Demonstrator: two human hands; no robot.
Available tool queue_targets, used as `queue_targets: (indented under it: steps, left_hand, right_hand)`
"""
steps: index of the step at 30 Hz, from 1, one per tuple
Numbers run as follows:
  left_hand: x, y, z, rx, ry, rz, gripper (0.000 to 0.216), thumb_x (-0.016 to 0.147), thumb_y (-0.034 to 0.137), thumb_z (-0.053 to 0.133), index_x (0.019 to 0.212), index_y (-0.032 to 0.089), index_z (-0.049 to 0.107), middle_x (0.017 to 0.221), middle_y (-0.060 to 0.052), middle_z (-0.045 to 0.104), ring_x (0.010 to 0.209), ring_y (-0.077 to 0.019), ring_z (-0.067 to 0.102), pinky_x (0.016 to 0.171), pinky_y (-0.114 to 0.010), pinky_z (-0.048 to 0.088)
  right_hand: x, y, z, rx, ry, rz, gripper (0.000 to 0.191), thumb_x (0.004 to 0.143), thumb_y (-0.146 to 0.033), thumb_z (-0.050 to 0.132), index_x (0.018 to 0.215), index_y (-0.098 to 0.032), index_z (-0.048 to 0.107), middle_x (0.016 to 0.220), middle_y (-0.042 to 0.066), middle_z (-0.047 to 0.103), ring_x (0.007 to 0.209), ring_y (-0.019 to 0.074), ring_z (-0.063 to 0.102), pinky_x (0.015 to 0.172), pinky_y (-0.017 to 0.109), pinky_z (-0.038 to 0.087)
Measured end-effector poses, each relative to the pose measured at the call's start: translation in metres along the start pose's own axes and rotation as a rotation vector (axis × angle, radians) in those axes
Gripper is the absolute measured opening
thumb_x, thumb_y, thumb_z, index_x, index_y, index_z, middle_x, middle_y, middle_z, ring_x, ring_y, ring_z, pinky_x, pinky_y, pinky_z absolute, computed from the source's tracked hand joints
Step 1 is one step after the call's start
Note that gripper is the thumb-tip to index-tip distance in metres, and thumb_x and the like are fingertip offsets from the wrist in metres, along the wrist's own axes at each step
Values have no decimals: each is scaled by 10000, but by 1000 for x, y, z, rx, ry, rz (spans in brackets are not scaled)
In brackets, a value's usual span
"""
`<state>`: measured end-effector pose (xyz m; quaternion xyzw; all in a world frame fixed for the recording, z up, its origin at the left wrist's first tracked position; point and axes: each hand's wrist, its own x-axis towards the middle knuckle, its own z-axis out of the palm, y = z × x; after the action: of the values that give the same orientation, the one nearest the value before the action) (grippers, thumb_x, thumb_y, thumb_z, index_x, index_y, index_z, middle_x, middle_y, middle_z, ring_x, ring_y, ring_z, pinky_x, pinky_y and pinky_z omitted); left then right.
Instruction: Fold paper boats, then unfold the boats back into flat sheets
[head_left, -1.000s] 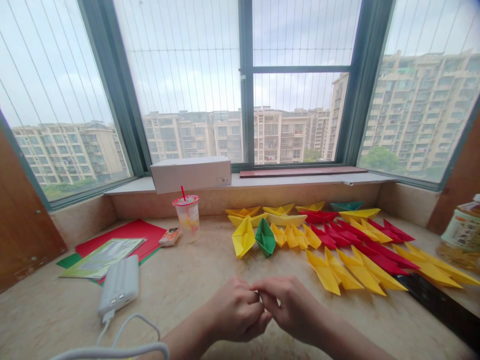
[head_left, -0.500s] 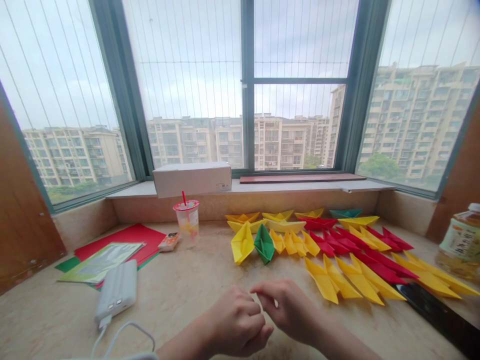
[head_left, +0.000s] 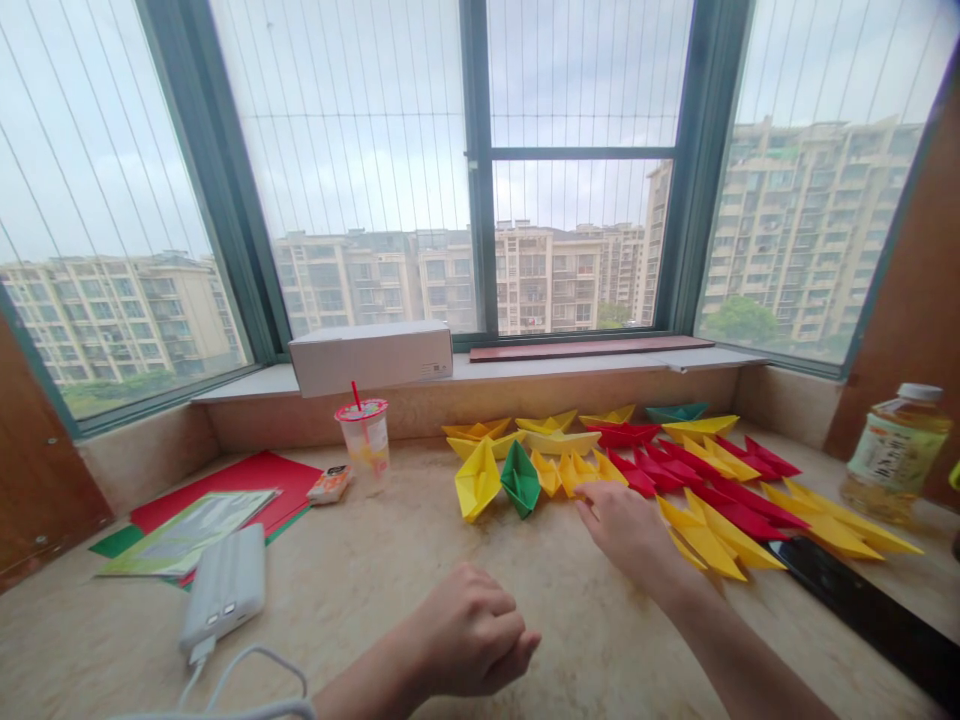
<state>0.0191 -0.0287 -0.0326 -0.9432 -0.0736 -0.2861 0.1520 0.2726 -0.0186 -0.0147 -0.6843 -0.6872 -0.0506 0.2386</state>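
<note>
I see the right hand (head_left: pixel 626 525) stretched out right of centre, its fingertips at the small orange-yellow paper boats (head_left: pixel 574 470); I cannot tell whether it is pinching one or only hovering against them, since the hand hides the contact. These boats sit just below and right of the middle of the frame, in a close row.

My left hand (head_left: pixel 476 635) is at bottom centre, fingers curled into a loose fist above the stone counter (head_left: pixel 375 560); its inside is hidden from me.

Left of the row, a green boat (head_left: pixel 520 482) and a bright yellow boat (head_left: pixel 477 482) stand side by side. Red boats (head_left: pixel 679 465) fill the space to its right, with larger yellow boats (head_left: pixel 716 540) nearer the right forearm. I make out a lidded cup (head_left: pixel 365 440) left of centre and a bottle (head_left: pixel 896 460) at the right edge.
</note>
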Motion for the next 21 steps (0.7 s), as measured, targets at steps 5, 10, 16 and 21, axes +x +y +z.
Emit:
queue_targets:
  steps: [5, 10, 16, 21]
  left_hand:
    - [2, 0, -2, 12, 6, -9, 357, 923, 199, 432, 566, 201, 414, 469, 38, 448, 395, -107, 324, 465, -297, 254]
    - [3, 0, -1, 3, 13, -9, 356, 920, 201, 438, 564, 202, 425, 467, 36, 447, 394, -105, 319, 464, -291, 259]
    - [3, 0, 0, -3, 26, -18, 378, 930, 217, 421, 553, 197, 424, 456, 34, 441, 382, -98, 320, 463, -281, 249]
    - [4, 0, -2, 2, 29, -2, 379, 930, 216, 423, 552, 193, 426, 459, 35, 445, 377, -92, 339, 458, -278, 252]
  right_hand:
    - [1, 2, 4, -56, -79, 21, 298, 939, -285, 481, 1113, -192, 703, 1047, 124, 727, 1004, 272, 668, 871, 372, 493]
    - [-3, -2, 10, 29, -73, -21, 365, 944, -286, 462, 1225, -151, 652, 1143, 148, 700, 1081, 285, 639, 963, 403, 465]
    - [-13, -15, 19, 232, -39, -247, 539, 925, -264, 496, 1456, -215, 417, 1291, 118, 603, 1187, 252, 567, 1000, 396, 447]
    - [-14, -17, 20, 211, -51, -269, 464, 923, -252, 517, 1384, -205, 505, 1231, 117, 621, 1159, 250, 570, 1004, 394, 433]
